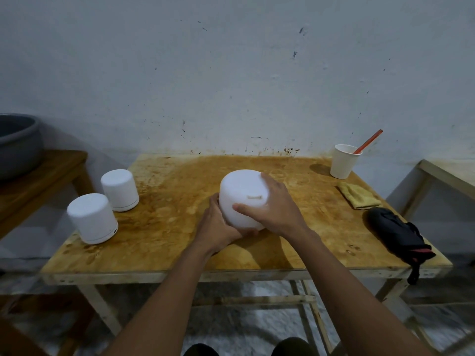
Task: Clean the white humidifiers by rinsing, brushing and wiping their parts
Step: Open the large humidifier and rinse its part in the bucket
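A white humidifier [240,191] is in the middle of the stained wooden table [164,227], tilted towards me. My left hand [218,224] cups its lower left side from below. My right hand [275,204] grips its top and right side, thumb across the front. Two more white humidifiers stand upright at the table's left: one near the front [91,218], one behind it [119,189]. A yellow cloth [358,195] lies folded at the right. A white paper cup [344,161] at the back right holds an orange-handled brush [367,142].
A black bundle with a red strap [397,233] lies on the table's right edge. A grey basin [18,142] sits on a lower wooden table at the left. A wooden frame [442,173] stands to the right. The wall runs right behind the table.
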Tool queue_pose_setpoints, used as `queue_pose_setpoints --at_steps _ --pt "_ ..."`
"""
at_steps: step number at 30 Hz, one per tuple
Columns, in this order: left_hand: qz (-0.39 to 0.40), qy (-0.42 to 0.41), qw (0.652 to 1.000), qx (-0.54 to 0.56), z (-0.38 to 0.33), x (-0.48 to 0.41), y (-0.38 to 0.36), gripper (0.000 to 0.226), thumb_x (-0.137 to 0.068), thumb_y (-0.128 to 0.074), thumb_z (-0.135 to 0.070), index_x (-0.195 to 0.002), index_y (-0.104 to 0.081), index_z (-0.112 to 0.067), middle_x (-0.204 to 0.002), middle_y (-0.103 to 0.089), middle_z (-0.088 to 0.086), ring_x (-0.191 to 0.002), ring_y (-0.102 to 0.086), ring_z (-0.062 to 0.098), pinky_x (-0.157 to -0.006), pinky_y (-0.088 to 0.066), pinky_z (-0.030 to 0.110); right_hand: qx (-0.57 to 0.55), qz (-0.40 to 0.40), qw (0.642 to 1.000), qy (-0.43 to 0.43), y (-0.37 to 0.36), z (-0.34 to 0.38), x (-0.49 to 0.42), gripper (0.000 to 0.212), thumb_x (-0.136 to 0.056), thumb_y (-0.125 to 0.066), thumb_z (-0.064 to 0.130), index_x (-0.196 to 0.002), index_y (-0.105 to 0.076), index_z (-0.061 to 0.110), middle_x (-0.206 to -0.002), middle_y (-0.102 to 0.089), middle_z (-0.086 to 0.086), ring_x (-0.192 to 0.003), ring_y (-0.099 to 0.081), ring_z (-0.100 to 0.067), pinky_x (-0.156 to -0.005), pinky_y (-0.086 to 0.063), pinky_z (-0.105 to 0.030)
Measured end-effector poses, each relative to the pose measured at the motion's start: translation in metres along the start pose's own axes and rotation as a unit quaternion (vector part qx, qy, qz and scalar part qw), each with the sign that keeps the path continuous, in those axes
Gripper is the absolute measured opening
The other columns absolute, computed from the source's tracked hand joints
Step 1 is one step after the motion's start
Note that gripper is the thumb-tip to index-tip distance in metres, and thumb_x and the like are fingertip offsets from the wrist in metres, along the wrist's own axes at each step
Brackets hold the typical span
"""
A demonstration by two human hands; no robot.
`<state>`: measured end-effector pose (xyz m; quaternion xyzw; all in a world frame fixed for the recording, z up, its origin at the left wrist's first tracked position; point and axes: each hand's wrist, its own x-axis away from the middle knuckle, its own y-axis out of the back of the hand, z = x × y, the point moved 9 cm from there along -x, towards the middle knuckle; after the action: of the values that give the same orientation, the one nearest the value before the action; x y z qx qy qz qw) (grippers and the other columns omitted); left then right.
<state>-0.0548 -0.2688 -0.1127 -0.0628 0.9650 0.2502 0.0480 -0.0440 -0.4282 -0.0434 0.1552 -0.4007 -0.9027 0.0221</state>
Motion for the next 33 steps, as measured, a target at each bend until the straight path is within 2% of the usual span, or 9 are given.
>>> queue_pose_setpoints --at_steps 6,10,15,20,24,27,30,33 --pt "0.010 -0.003 1.000 0.027 -0.003 0.001 -0.001 0.141 -0.031 -0.090 -0.062 -0.147 -0.013 -0.034 -0.135 -0.041 -0.007 -0.120 -0.048 0.019 -0.090 -0.057 0.043 0.008 0.010 1.000 -0.001 -0.002 0.000 0.000 0.109 -0.066 -0.071 0.074 -0.152 -0.021 0.031 -0.152 -0.030 -0.001 -0.136 -0.035 -0.023 -0.096 -0.043 -0.039" --pt "0.015 -0.011 0.998 0.058 -0.006 0.002 -0.002 0.141 -0.036 -0.091 -0.057 -0.149 -0.011 -0.032 -0.134 -0.040 -0.009 -0.120 -0.047 0.017 -0.088 -0.057 0.036 0.002 0.009 1.000 -0.005 -0.001 0.000 0.000 0.110 -0.065 -0.071 0.074 -0.152 -0.020 0.031 -0.151 -0.031 -0.001 -0.134 -0.037 -0.022 -0.094 -0.042 -0.037" --pt "0.017 -0.013 0.997 0.071 -0.007 0.003 -0.002 0.140 -0.036 -0.092 -0.057 -0.148 -0.010 -0.036 -0.135 -0.039 -0.008 -0.121 -0.048 0.018 -0.090 -0.057 0.042 0.000 0.008 1.000 -0.004 -0.001 0.001 0.000 0.111 -0.065 -0.071 0.074 -0.153 -0.020 0.030 -0.151 -0.031 -0.001 -0.134 -0.036 -0.022 -0.095 -0.042 -0.037" --pt "0.015 -0.007 0.997 0.070 -0.004 0.002 -0.002 0.137 -0.036 -0.093 -0.056 -0.146 -0.013 -0.037 -0.134 -0.040 -0.009 -0.121 -0.049 0.018 -0.089 -0.057 0.043 -0.022 0.001 1.000 0.000 0.001 0.002 0.001 0.105 -0.068 -0.073 0.070 -0.152 -0.024 0.029 -0.149 -0.034 0.001 -0.132 -0.037 -0.019 -0.088 -0.036 -0.028" --pt "0.019 0.001 0.998 0.057 -0.001 0.002 -0.002 0.138 -0.035 -0.090 -0.062 -0.146 -0.012 -0.038 -0.139 -0.040 -0.007 -0.124 -0.045 0.019 -0.096 -0.053 0.044 -0.108 -0.034 0.993 -0.009 0.015 0.003 -0.003 0.090 -0.073 -0.076 0.060 -0.145 -0.037 0.025 -0.131 -0.045 0.008 -0.111 -0.042 -0.010 -0.075 -0.037 -0.019" --pt "0.021 0.007 0.999 0.044 0.000 0.000 -0.001 0.134 -0.036 -0.089 -0.064 -0.145 -0.014 -0.038 -0.142 -0.039 -0.007 -0.127 -0.043 0.019 -0.101 -0.049 0.046 -0.207 -0.052 0.976 -0.048 0.030 -0.007 -0.009 0.081 -0.073 -0.074 0.063 -0.139 -0.045 0.027 -0.121 -0.051 0.013 -0.105 -0.054 -0.012 -0.078 -0.050 -0.027" --pt "0.019 0.000 0.999 0.043 0.000 0.001 -0.001 0.130 -0.037 -0.089 -0.065 -0.144 -0.023 -0.036 -0.138 -0.043 -0.011 -0.124 -0.045 0.015 -0.100 -0.050 0.045 -0.278 -0.083 0.954 -0.073 0.048 -0.020 -0.015 0.056 -0.077 -0.072 0.060 -0.120 -0.056 0.028 -0.110 -0.062 0.011 -0.096 -0.063 -0.010 -0.074 -0.055 -0.029" --pt "0.009 -0.005 0.999 0.041 -0.001 0.002 0.000 0.124 -0.038 -0.090 -0.064 -0.143 -0.032 -0.032 -0.133 -0.047 -0.013 -0.119 -0.049 0.013 -0.095 -0.052 0.038 -0.293 -0.137 0.940 -0.111 0.062 -0.044 -0.020 0.062 -0.075 -0.071 0.063 -0.122 -0.053 0.027 -0.114 -0.061 0.008 -0.098 -0.061 -0.012 -0.079 -0.055 -0.033"
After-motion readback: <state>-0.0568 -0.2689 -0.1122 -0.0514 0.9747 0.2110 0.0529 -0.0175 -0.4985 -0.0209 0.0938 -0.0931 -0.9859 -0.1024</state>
